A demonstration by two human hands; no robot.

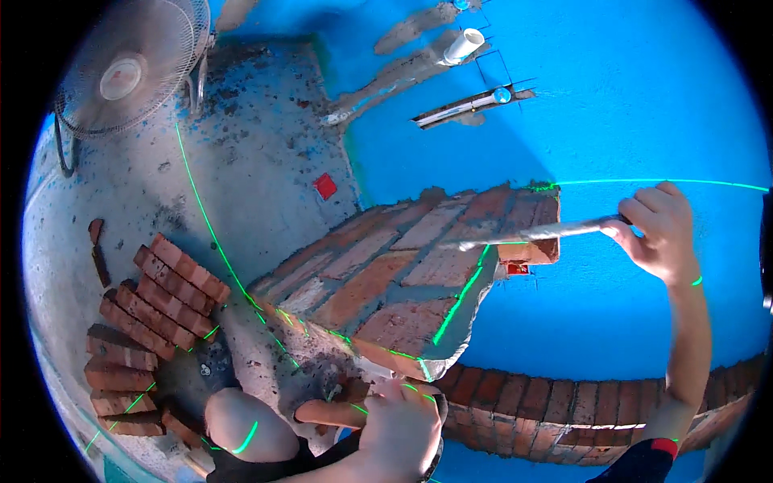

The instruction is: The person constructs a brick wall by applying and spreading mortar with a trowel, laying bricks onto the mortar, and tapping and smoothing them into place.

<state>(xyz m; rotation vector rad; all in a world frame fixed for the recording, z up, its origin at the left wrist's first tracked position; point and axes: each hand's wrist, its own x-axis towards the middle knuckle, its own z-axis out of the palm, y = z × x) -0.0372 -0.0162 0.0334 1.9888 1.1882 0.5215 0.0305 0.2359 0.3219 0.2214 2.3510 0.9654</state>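
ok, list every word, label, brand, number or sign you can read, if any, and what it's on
None readable.
Fan hub: reddish mark, too small and blurred to read.
Red square on floor: too blurred to tell if printed.
Red patch by brickwork: same.

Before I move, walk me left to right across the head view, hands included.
Loose brick pile → red square piece on the floor → left hand → white pipe stub → right hand.

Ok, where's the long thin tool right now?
The long thin tool is right of centre in the head view, in the right hand, pointing left over the brickwork.
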